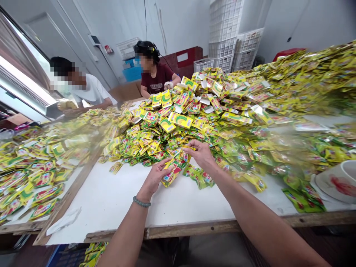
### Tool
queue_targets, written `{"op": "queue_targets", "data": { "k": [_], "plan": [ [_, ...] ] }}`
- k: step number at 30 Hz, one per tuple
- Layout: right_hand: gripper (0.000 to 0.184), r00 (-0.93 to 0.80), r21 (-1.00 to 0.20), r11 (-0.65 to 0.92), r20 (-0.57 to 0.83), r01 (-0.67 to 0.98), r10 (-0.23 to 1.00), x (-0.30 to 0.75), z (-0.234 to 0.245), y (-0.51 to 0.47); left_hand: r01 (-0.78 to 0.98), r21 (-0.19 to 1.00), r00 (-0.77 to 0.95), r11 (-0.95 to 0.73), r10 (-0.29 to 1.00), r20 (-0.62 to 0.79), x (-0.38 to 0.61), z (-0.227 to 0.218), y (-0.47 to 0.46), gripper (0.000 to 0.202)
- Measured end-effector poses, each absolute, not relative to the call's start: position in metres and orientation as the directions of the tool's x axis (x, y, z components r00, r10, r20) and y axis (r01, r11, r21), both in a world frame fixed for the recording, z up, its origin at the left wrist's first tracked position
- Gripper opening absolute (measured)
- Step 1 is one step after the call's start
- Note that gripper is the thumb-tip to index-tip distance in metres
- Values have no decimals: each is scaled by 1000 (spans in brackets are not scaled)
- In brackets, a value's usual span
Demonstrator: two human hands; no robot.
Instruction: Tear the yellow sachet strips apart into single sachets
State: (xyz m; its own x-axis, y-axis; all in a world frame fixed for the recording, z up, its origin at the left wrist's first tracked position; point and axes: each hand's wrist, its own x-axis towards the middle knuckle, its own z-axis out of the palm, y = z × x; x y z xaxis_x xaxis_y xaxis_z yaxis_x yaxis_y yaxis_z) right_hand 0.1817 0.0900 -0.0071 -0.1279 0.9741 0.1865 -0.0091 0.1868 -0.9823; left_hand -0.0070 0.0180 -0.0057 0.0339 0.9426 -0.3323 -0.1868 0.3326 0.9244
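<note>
My left hand, with a beaded bracelet at its wrist, grips a small yellow and green printed carton between thumb and fingers. The carton is tilted, its far end pointing toward my right hand. That hand is closed in a pinch at the carton's far end, on a small yellow piece; I cannot tell whether it is a sachet or the carton's flap. Just below the right hand, green sachets lie on the white tabletop. Right beyond both hands rises a heap of cartons and sachets.
Wooden strips divide and edge the table. A white bowl stands at right. More packets cover the left section. Two people, one in a white shirt, one in a maroon shirt, sit across. White crates are stacked behind.
</note>
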Motion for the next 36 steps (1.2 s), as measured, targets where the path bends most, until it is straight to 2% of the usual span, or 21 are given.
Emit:
{"op": "queue_targets", "data": {
  "k": [4, 9, 12, 16, 21, 25, 29, 32, 36],
  "plan": [
    [41, -107, -984, 178, 178, -12, 978, 177, -11, 89, -220, 920, 32, 323, 945, -324, -6, -6, 18, 66],
    [34, -95, -905, 356, 343, 234, 935, 172, -16, 81, -260, 925, 51, 277, 961, -273, -7, -5, 17, 63],
    [29, -136, -853, 418, 395, 313, 909, 169, -15, 73, -263, 927, 41, 266, 963, -265, -9, -5, 15, 64],
    [27, -208, -859, 416, 367, 299, 907, 164, -11, 65, -241, 936, 9, 257, 965, -263, -10, -7, 16, 67],
    [26, -114, -828, 445, 433, 342, 894, 164, -9, 68, -246, 946, -25, 211, 974, -224, -9, -9, 16, 64],
    [22, -122, -803, 465, 454, 374, 883, 165, -10, 70, -216, 956, -49, 197, 976, -212, -7, -9, 16, 61],
    [9, -56, -808, 430, 447, 403, 893, 164, -12, 69, -198, 966, -87, 166, 979, -186, -4, -8, 17, 58],
    [3, -112, -819, 391, 380, 420, 918, 162, -12, 68, -177, 973, -88, 148, 982, -165, -2, -9, 18, 57],
    [18, -269, -857, 336, 242, 390, 932, 160, -8, 65, -232, 961, -114, 150, 977, -180, -3, -11, 20, 54]
  ]
}}
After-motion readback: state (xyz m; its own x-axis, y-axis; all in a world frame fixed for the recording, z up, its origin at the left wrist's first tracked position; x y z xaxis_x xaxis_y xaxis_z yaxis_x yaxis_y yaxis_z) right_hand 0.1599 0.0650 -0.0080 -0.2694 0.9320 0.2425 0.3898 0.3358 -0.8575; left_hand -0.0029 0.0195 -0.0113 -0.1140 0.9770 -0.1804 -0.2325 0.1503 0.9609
